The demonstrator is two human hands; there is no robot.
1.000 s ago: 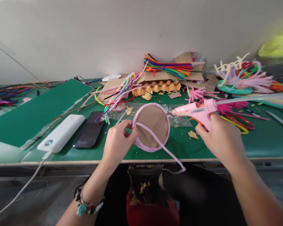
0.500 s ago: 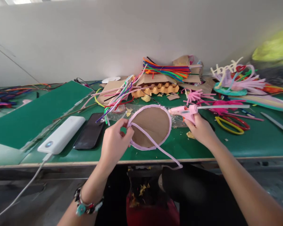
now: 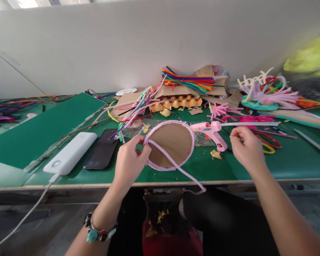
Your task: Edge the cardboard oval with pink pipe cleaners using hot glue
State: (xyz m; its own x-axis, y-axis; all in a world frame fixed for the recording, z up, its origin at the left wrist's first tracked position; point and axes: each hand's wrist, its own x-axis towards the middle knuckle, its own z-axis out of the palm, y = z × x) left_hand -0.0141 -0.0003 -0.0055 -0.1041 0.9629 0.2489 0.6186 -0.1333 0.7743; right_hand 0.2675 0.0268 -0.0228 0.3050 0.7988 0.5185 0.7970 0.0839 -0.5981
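Note:
Pinched at the left edge of a round brown cardboard disc is my left hand, with its thumb and fingers on the lilac pipe cleaner. The pipe cleaner lines the disc's rim, and its loose end crosses the disc and hangs over the table's front edge. A pink glue gun lies on the table right of the disc, a clear glue stick jutting from its back. My right hand is just right of the gun's handle, fingers curled together; whether anything small is between them is hidden.
Left of my left hand lie a black phone and a white power bank with a cable. Behind the disc are an egg carton and bundled pipe cleaners. Scissors with yellow and red loops and a metal blade lie right.
My right hand has let go of the glue gun and moved right. The gun now rests on the table. My left hand and the disc have hardly moved.

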